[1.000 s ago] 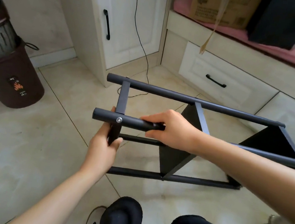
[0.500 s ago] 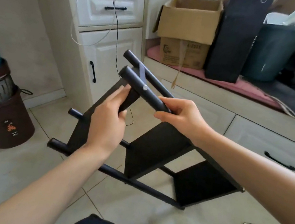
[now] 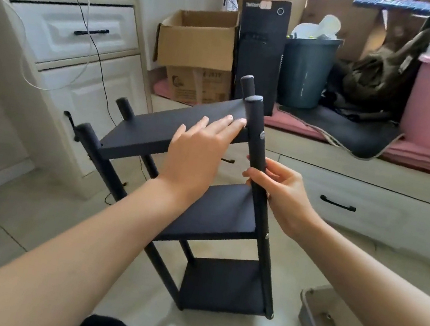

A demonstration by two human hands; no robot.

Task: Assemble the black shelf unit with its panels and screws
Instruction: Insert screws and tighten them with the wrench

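Three flat black shelf panels (image 3: 218, 284) are seen fixed between round black metal posts, silver screw heads (image 3: 261, 135) seated; assembly is judged nearly complete, with checking perhaps left. Right hand (image 3: 279, 192) is curled round the nearest black post (image 3: 259, 182). Beyond that post, left hand (image 3: 198, 151) is laid flat, fingers straight, on the top panel (image 3: 153, 129).
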